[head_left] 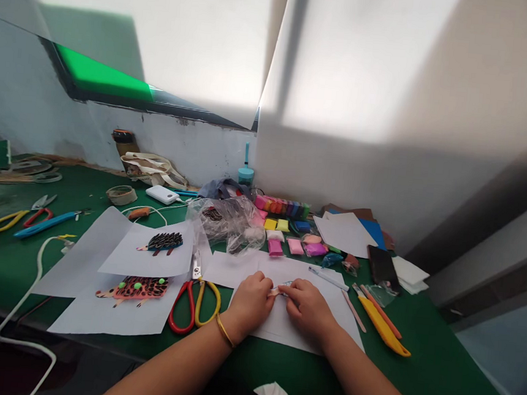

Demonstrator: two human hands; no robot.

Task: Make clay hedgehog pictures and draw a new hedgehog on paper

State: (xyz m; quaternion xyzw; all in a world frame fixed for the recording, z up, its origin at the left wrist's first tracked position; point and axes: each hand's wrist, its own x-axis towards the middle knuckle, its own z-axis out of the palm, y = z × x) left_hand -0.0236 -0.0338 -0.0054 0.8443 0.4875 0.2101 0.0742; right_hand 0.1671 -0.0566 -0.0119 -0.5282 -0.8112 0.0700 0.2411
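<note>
My left hand [252, 298], with a gold bangle at the wrist, rests on a white sheet of paper [261, 329], fingers curled and pinched together. Beside it my right hand [307, 306] is bent over the same sheet, its index finger reaching toward the left fingertips. Between the fingertips lies a small peach-coloured piece [275, 291] that looks like modelling clay, mostly covered by the fingers. Some bluish drawn lines show on the paper just behind it. A white pen [330, 278] lies across the sheet beyond my right hand.
Left of my hands are red-and-yellow-handled scissors [195, 299] and sheets with a black hedgehog picture [165, 242] and a pink one [135, 289]. Clay packets [295, 246] lie behind. A yellow utility knife [381, 324], clay sticks and a dark phone [383, 268] are at right.
</note>
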